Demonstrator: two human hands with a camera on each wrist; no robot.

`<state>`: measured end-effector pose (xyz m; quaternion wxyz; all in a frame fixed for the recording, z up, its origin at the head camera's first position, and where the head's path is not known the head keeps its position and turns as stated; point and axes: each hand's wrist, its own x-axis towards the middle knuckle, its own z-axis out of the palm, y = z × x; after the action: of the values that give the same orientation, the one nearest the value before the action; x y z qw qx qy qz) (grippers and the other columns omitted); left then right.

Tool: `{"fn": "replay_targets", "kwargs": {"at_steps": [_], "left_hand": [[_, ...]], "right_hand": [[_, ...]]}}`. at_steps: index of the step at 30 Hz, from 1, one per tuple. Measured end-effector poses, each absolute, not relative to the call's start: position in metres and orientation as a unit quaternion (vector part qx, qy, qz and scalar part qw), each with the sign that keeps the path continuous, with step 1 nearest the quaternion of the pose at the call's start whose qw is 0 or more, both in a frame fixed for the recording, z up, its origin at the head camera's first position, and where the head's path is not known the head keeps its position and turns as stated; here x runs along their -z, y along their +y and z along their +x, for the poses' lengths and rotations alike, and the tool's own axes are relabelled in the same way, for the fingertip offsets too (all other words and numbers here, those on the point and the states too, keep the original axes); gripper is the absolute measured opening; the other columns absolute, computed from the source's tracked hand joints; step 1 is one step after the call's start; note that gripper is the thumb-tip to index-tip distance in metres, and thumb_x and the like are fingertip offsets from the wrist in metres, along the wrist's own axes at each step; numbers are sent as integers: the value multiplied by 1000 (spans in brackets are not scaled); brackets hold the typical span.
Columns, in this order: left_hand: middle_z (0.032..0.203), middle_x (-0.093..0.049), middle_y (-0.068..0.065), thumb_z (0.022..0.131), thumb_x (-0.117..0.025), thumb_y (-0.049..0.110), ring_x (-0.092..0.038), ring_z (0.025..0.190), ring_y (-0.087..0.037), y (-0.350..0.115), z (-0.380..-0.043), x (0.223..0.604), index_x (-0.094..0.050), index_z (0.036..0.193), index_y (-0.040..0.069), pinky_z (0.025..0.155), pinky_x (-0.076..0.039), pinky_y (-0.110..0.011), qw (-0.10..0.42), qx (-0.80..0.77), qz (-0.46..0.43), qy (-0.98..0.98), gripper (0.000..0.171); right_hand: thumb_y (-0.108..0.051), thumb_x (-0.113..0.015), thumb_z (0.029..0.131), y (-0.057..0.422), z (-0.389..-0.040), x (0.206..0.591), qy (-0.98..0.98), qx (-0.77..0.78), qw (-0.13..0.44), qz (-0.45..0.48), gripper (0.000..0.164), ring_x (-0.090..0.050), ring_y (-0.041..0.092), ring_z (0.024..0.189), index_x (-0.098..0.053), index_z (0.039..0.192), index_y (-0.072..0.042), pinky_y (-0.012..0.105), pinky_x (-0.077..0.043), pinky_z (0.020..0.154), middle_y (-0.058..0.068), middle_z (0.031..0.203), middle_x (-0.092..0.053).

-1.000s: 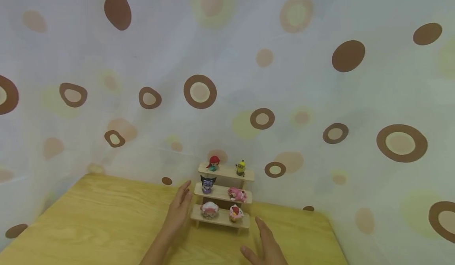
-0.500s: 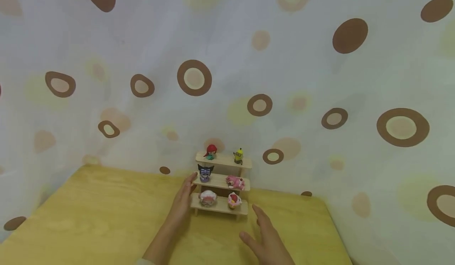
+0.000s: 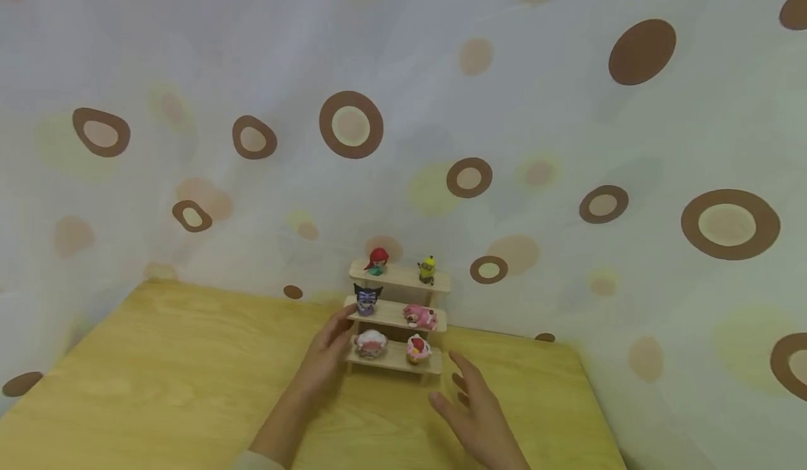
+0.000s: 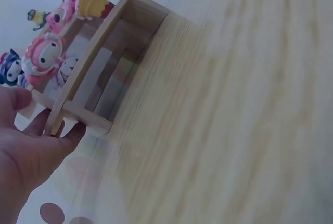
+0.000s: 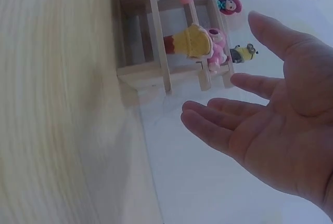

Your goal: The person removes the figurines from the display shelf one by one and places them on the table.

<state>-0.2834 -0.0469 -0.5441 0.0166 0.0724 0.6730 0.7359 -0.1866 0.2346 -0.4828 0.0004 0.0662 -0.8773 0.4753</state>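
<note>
A small three-tier wooden display stand (image 3: 394, 319) stands on the table against the wall. On its top tier are a red-haired mermaid figurine (image 3: 377, 261) and a yellow minion figurine (image 3: 426, 270). The middle tier bears a black-eared purple figurine (image 3: 367, 299) and a pink bear figurine (image 3: 420, 316). A white-hooded pink figurine (image 4: 46, 55) and an ice-cream-cone figurine (image 5: 191, 42) sit on the lowest. My left hand (image 3: 324, 358) touches the stand's left end, fingertips at the board ends. Apart from its right side, my right hand (image 3: 476, 410) is spread and holds nothing.
The wood-grain table (image 3: 189, 372) extends left and in front of the stand. Behind and to the right hangs a pale wall covering (image 3: 536, 106) with brown and beige spots. The table's right edge runs near my right hand.
My left hand has moved in to the stand's left end and now touches it. The right hand stays apart on the right. The head view has tilted downward a little.
</note>
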Motion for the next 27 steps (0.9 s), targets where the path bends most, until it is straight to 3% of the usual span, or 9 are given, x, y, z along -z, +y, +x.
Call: {"fn": "replay_targets", "kwargs": {"at_steps": [6, 13, 16, 18, 20, 22, 24, 27], "left_hand": [[161, -42, -15, 96, -45, -6, -38, 149, -36, -57, -284, 542, -48, 156, 37, 103, -53, -50, 30, -724, 92, 683, 74], [161, -40, -18, 90, -44, -15, -31, 153, -37, -61, -286, 543, -42, 161, 32, 93, -55, -34, 47, -716, 123, 685, 86], [161, -41, -19, 89, -45, -16, -32, 154, -38, -60, -285, 542, -42, 162, 30, 97, -54, -37, 42, -712, 124, 690, 86], [160, -42, -19, 89, -45, -17, -32, 154, -39, -59, -285, 542, -42, 162, 29, 108, -49, -46, 34, -710, 121, 693, 86], [160, -43, -19, 89, -46, -17, -32, 154, -39, -58, -286, 542, -42, 162, 27, 120, -35, -56, 27, -709, 124, 694, 85], [160, -42, -19, 89, -46, -17, -30, 155, -39, -59, -286, 543, -41, 162, 27, 125, -23, -65, 33, -715, 128, 686, 85], [162, -40, -19, 91, -45, -17, -28, 156, -39, -60, -287, 543, -40, 163, 26, 126, -14, -67, 40, -718, 134, 682, 84], [163, -39, -20, 91, -45, -16, -27, 157, -39, -61, -288, 543, -39, 163, 26, 127, -13, -66, 43, -718, 136, 682, 84]], "right_hand": [[-33, -73, 101, 209, -204, 481, -860, -499, 69, 80, 69, -43, 56, 143, -43, 158, -8, 62, -51, 106, 25, 164, -37], [-21, -74, 100, 197, -226, 485, -847, -514, 118, 57, 57, -45, 53, 142, -50, 151, -9, 61, -52, 106, 22, 159, -43], [-16, -76, 98, 197, -229, 488, -831, -542, 116, 43, 56, -48, 51, 140, -52, 149, -8, 61, -52, 107, 21, 156, -44], [-14, -76, 98, 197, -230, 489, -818, -563, 112, 37, 55, -50, 49, 139, -53, 147, -6, 58, -52, 107, 21, 154, -46], [-13, -77, 97, 196, -232, 491, -807, -579, 111, 34, 55, -53, 47, 137, -54, 145, -3, 53, -54, 107, 21, 151, -49], [-11, -77, 97, 194, -234, 495, -798, -591, 109, 34, 53, -56, 45, 135, -55, 144, -1, 45, -56, 105, 21, 148, -52], [-6, -75, 97, 192, -236, 499, -789, -604, 111, 31, 48, -59, 42, 131, -58, 141, 0, 35, -58, 101, 21, 146, -56], [-1, -72, 98, 190, -239, 504, -776, -619, 117, 30, 40, -62, 41, 127, -62, 137, 2, 25, -59, 95, 21, 142, -60]]}}
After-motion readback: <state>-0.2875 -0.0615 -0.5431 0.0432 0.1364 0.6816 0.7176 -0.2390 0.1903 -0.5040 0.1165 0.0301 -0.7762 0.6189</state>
